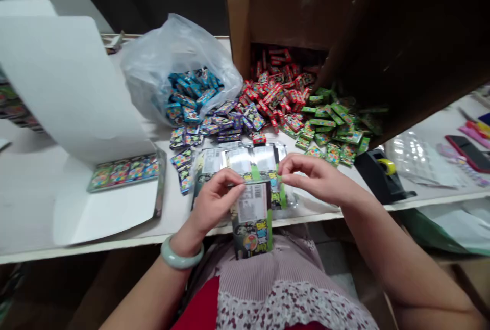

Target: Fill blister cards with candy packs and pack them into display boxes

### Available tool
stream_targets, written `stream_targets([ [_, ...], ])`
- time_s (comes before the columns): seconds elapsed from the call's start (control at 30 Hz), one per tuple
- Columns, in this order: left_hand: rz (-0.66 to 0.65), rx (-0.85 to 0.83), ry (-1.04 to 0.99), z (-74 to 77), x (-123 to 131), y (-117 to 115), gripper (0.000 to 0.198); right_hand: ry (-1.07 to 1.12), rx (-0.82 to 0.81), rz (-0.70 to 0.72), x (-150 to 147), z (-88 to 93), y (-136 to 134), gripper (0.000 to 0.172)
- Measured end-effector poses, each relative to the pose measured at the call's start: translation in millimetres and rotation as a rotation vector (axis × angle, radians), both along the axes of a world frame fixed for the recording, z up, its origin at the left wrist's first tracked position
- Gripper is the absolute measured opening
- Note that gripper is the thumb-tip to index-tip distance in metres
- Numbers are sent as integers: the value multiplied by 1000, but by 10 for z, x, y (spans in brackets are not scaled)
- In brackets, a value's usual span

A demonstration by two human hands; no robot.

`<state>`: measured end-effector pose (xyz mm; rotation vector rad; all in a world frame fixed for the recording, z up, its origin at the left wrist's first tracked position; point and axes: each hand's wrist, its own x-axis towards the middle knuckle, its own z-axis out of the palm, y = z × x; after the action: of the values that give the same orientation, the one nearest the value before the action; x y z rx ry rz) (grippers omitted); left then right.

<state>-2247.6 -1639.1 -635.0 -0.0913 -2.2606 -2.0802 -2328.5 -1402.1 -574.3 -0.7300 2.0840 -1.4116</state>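
Where the table (34, 228) runs, printed boxes (283, 95), cardboard carton (283, 14)

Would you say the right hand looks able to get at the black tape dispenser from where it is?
Probably yes: the right hand is close to the black tape dispenser, with nothing visible between them, though its fingers would first have to leave the labelled pack of boxes.

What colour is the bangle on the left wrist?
The smooth round bangle is pale jade green, best seen in the head view.
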Motion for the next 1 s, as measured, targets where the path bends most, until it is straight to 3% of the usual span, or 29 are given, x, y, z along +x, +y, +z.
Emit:
stream_targets([
  [0.1, -10, 3, 4, 25, 29, 0, 4, -1, 80, 142, -41, 144, -451, 14],
  [0.27, -29, 15, -17, 33, 77, -68, 10, -106, 250, 235, -148, 57, -752, 15],
  [0.47, 62, 35, 17, -48, 91, -3, 15, -79, 336, 184, -97, 6, -794, 15],
  [0.67, 89, -68, 81, -65, 98, -9, 12, -195, 300, 143, -163, -139, -805, 9],
  [0.8, 72, -233, 53, -34, 110, -50, 19, -518, 206, 212, -223, -296, -863, 11],
  [0.9, -30, -376, 23, -18, 93, -92, 19, -814, 101, 256, -248, -432, -813, 7],
  [0.97, 26, -416, 6, 15, 63, -158, 19, -744, 47, 225, -285, -497, -630, 11],
  [1.0, 102, -417, -18, 41, 39, -206, 20, -588, 92, 161, -317, -521, -482, 13],
])
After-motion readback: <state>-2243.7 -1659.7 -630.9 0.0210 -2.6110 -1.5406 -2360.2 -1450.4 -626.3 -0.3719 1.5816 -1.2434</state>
